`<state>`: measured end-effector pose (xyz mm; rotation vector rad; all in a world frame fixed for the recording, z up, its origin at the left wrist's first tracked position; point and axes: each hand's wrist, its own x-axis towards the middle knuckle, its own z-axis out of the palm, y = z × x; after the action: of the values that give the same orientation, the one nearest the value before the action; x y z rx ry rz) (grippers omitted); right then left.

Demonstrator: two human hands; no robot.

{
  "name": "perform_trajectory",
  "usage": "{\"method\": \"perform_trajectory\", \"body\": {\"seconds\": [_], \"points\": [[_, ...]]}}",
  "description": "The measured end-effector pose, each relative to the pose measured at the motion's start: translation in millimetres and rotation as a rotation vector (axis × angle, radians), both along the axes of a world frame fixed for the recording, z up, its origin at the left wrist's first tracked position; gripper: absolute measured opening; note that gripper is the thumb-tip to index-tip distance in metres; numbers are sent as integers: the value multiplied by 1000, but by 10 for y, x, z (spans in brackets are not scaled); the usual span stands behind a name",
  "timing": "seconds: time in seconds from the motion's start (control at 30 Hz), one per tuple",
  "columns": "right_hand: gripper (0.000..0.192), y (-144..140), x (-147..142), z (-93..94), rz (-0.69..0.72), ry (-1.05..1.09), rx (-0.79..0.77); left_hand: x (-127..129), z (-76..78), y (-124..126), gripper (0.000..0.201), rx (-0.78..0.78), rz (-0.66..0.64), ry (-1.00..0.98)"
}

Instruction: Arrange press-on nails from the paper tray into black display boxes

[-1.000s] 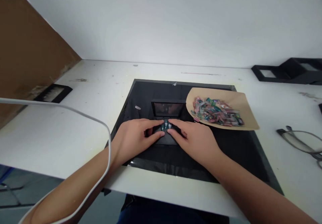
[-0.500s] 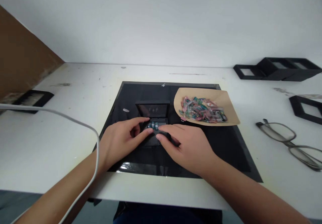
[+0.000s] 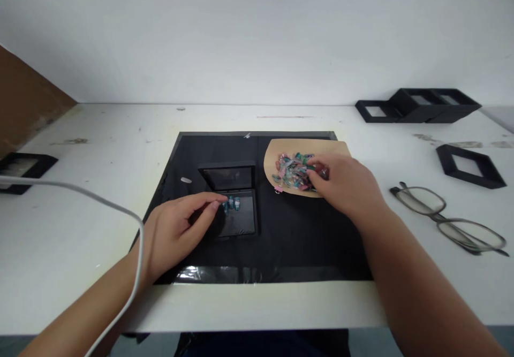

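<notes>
Reaching right hand (image 3: 347, 183): at glossy mixed pieces (image 3: 293, 171) in tan tray (image 3: 270, 154); grasp cannot be told.
Left hand (image 3: 173, 229): at blue pieces (image 3: 236, 203) in open black case (image 3: 241, 223); grasp unclear.

Open passage: black mat (image 3: 297, 244) between open case (image 3: 244, 222) and my right forearm (image 3: 415, 271). Obstacles: raised lid (image 3: 231, 177) beyond my left hand (image 3: 172, 234); white cable (image 3: 141, 244) across my left forearm (image 3: 92, 298); eyeglasses (image 3: 437, 218) at my right.

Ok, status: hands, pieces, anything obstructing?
Left hand at teal pieces in open black case. Right hand at pile on tan tray. White cable in front of left forearm.
</notes>
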<state>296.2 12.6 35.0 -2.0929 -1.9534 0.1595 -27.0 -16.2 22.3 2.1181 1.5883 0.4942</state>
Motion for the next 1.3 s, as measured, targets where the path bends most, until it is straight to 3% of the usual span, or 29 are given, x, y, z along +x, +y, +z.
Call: {"method": "perform_trajectory", "body": {"seconds": [0.17,0.5,0.77,0.97,1.13,1.3], "points": [[35,33,7,-35,18,7,-22,-21,12,-14,36,41,-37,9],[23,69,44,-18,-37,103,-148,-20,-5,-1,33,40,-41,54],[14,30,-18,-26,58,12,-102,4,32,-3,33,28,-74,73],[22,-31,-66,-24,67,35,83,3,8,-9,33,31,-67,66],[21,-18,-97,-52,123,17,-12,24,34,-23,33,17,-64,84],[27,-11,-69,-43,15,27,10,18,19,-29,33,14,-82,57]]}}
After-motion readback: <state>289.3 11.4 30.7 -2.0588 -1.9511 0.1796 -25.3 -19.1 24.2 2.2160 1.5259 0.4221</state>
